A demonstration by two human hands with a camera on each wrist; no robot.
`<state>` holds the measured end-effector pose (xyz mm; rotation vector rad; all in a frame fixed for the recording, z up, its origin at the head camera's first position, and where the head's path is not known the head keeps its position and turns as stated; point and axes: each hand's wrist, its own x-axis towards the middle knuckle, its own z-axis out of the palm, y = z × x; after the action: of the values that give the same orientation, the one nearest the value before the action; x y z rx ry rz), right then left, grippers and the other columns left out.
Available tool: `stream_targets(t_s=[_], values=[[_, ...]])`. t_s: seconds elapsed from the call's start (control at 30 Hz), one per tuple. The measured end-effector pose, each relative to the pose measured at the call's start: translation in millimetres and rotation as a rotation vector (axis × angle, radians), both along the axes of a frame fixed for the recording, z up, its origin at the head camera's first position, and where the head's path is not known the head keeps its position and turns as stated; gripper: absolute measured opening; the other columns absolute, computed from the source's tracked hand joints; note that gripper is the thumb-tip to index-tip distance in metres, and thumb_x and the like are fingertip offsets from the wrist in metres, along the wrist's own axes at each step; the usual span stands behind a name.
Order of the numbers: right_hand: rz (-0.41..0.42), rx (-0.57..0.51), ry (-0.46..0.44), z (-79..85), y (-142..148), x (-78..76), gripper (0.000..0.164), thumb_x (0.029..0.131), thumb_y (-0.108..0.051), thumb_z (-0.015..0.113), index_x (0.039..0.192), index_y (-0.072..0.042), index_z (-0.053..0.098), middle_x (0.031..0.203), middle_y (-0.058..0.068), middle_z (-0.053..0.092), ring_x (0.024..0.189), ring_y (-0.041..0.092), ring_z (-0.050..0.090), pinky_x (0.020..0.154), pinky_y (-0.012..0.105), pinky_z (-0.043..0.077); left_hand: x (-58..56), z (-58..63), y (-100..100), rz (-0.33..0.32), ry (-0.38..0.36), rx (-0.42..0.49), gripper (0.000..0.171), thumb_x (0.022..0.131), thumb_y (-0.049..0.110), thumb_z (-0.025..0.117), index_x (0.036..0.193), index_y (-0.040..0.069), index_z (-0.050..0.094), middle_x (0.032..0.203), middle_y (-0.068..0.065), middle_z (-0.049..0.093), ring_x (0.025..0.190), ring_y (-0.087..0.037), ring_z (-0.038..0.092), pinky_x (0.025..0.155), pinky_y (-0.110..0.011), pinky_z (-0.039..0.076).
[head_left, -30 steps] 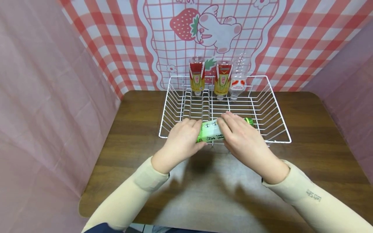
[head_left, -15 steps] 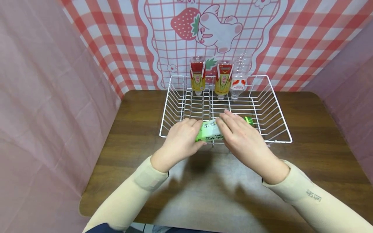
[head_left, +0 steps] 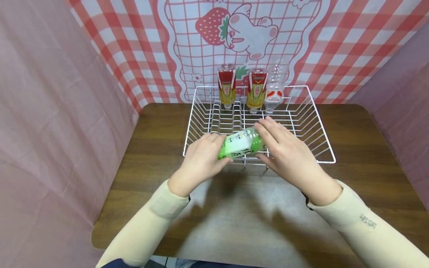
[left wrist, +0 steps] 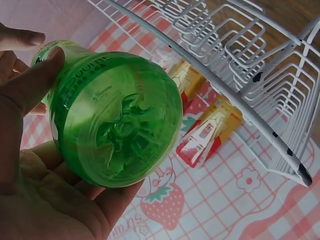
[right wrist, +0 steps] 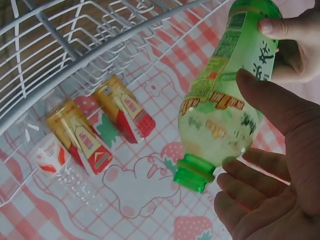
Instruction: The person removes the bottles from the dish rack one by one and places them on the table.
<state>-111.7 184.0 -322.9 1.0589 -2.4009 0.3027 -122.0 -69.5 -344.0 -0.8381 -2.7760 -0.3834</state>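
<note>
A green plastic bottle (head_left: pixel 239 143) with a pale green label lies nearly sideways over the near rim of the white wire rack (head_left: pixel 326 143). My left hand (head_left: pixel 205 154) grips it near the base; the left wrist view shows the bottle's round green bottom (left wrist: pixel 122 125) facing the camera. Around the shoulder end, my right hand (head_left: pixel 288 154) has its fingers spread and relaxed. In the right wrist view the green neck (right wrist: pixel 194 172) points away from the right palm, with the right thumb (right wrist: pixel 272 100) over the label side; whether the fingertips touch the bottle is unclear.
Two bottles with red and gold labels, the left one (head_left: pixel 227 87) and the middle one (head_left: pixel 257 91), stand upside down at the rack's back. Beside them a clear bottle (head_left: pixel 273 97) is also inverted. A wooden table (head_left: pixel 151 149) supports the rack; a checked cloth (head_left: pixel 130 41) hangs behind.
My right hand has loosened from the bottle and shifted slightly right and away, uncovering more of its shoulder. The left hand and bottle have moved a little left and up.
</note>
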Motion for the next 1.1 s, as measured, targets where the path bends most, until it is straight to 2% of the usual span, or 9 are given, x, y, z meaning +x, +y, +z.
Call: stream_targets(t_s=[0.33,0.5,0.77,0.93,1.1], values=[[-0.060,-0.067,-0.050,6.4,13,-2.6,0.091,0.069,-0.017,0.096,0.144,0.007,0.049,0.147,0.025,0.048,0.135,0.041,0.046,0.102,0.059,0.046,-0.6,0.3,-1,0.037,0.007,-0.011,0.075,0.078,0.044,0.089,0.135,0.003,0.062,0.126,-0.008,0.068,0.111,-0.024,0.061,0.080,-0.037,0.057],[-0.094,-0.079,-0.091,8.6,18,-2.5,0.094,0.070,-0.018,0.095,0.148,0.005,0.047,0.150,0.022,0.047,0.139,0.039,0.042,0.099,0.059,0.048,-0.7,-0.5,-2,0.049,0.009,-0.010,0.079,0.078,0.044,0.089,0.139,0.003,0.060,0.126,-0.009,0.067,0.110,-0.024,0.060,0.079,-0.037,0.057],[-0.098,-0.112,-0.106,8.8,24,-3.0,0.095,0.070,-0.017,0.094,0.148,0.006,0.045,0.149,0.022,0.047,0.140,0.037,0.041,0.102,0.058,0.046,1.0,-1.7,-4,0.055,0.020,0.000,0.081,0.078,0.043,0.089,0.142,0.004,0.057,0.125,-0.008,0.066,0.109,-0.024,0.059,0.074,-0.037,0.057],[-0.118,-0.131,-0.109,8.6,29,-2.7,0.097,0.070,-0.016,0.094,0.150,0.004,0.044,0.148,0.022,0.049,0.140,0.036,0.042,0.101,0.058,0.046,2.1,-2.7,-5,0.055,0.024,0.011,0.076,0.077,0.040,0.090,0.137,0.004,0.061,0.123,-0.007,0.066,0.107,-0.023,0.059,0.073,-0.037,0.057],[-0.129,-0.148,-0.101,9.2,32,-2.5,0.097,0.069,-0.018,0.094,0.150,0.003,0.044,0.148,0.022,0.050,0.141,0.034,0.041,0.107,0.052,0.042,2.9,-3.5,-6,0.057,0.035,0.029,0.070,0.076,0.038,0.091,0.131,0.006,0.063,0.120,-0.006,0.066,0.103,-0.022,0.059,0.070,-0.036,0.056]])
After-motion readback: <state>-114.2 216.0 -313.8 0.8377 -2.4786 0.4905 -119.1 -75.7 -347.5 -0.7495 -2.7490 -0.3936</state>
